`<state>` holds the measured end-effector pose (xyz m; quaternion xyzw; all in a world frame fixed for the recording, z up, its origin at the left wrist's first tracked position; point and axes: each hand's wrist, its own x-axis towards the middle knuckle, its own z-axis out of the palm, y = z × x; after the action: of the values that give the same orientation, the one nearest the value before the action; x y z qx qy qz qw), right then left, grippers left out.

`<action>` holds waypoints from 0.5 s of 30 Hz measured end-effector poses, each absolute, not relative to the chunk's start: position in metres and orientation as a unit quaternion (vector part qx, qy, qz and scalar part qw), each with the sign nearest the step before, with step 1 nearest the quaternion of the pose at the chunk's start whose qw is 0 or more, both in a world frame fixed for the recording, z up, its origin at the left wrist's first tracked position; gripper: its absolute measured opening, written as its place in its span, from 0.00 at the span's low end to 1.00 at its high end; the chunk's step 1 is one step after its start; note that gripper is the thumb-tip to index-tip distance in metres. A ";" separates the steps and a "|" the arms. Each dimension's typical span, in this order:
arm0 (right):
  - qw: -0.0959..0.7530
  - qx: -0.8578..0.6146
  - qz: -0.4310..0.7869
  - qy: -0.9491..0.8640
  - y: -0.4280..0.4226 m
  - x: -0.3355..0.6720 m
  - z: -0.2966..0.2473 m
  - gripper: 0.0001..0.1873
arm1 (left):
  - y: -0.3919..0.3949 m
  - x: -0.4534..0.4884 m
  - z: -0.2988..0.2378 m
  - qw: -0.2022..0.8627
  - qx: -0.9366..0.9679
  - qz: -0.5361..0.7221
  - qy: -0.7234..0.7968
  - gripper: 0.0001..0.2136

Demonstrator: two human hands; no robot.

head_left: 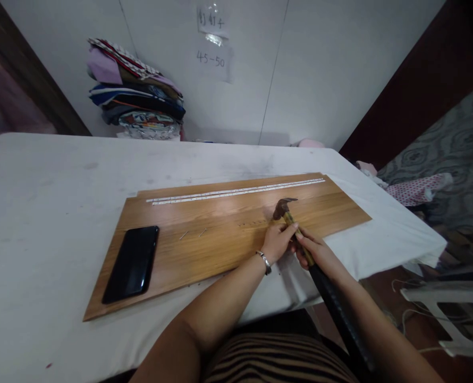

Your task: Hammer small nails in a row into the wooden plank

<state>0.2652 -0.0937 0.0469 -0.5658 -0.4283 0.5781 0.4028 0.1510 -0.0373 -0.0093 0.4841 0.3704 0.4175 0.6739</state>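
A claw hammer (pixel 286 214) with a rusty head is held low over the right half of a wood-grain board (pixel 220 218). My right hand (pixel 318 255) is closed around its yellowish upper handle, while the black grip slants back toward my body. Close beside it, my left hand (pixel 277 242), with a bracelet at the wrist, has its thumb against the handle just below the head; its other fingers are partly hidden. Two loose nails (pixel 203 232) lie on the board left of my hands. A row of small dark marks (pixel 252 223), too small to make out, runs near the left hand.
A black phone (pixel 133 263) lies at the board's left end. Two white measuring strips (pixel 236 192) run along its far side. The board rests on a white-covered table (pixel 41 213). Folded clothes (pixel 138 90) are stacked by the wall; a white plastic stool (pixel 452 314) stands at right.
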 end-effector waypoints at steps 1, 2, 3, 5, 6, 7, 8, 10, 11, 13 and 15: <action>0.402 -0.566 0.579 -0.428 -0.093 0.265 0.047 0.33 | -0.037 0.151 -0.010 0.673 0.483 0.419 0.371 0.24; 0.403 -0.566 0.578 -0.428 -0.093 0.265 0.048 0.33 | -0.037 0.152 -0.010 0.671 0.484 0.421 0.372 0.24; 0.405 -0.565 0.576 -0.430 -0.094 0.265 0.048 0.33 | -0.037 0.152 -0.011 0.668 0.485 0.423 0.372 0.24; 0.410 -0.566 0.569 -0.433 -0.094 0.264 0.048 0.32 | -0.037 0.152 -0.011 0.666 0.488 0.427 0.368 0.24; 0.411 -0.566 0.566 -0.436 -0.095 0.264 0.048 0.32 | -0.037 0.152 -0.011 0.667 0.488 0.428 0.365 0.24; 0.412 -0.566 0.564 -0.437 -0.095 0.265 0.048 0.32 | -0.037 0.152 -0.011 0.669 0.487 0.428 0.363 0.24; 0.410 -0.567 0.565 -0.438 -0.095 0.265 0.048 0.31 | -0.037 0.152 -0.011 0.672 0.485 0.427 0.363 0.23; 0.406 -0.567 0.568 -0.436 -0.095 0.266 0.047 0.30 | -0.037 0.152 -0.011 0.677 0.482 0.421 0.363 0.23; 0.404 -0.566 0.571 -0.436 -0.095 0.266 0.047 0.30 | -0.037 0.152 -0.010 0.680 0.480 0.419 0.363 0.23; 0.405 -0.565 0.572 -0.436 -0.095 0.267 0.046 0.32 | -0.037 0.152 -0.009 0.681 0.482 0.419 0.359 0.23; 0.409 -0.563 0.570 -0.437 -0.094 0.268 0.044 0.33 | -0.037 0.151 -0.009 0.680 0.484 0.422 0.353 0.23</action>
<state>0.2676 -0.0942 0.0444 -0.5631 -0.4374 0.5695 0.4089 0.1514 -0.0374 -0.0086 0.4841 0.3530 0.4219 0.6804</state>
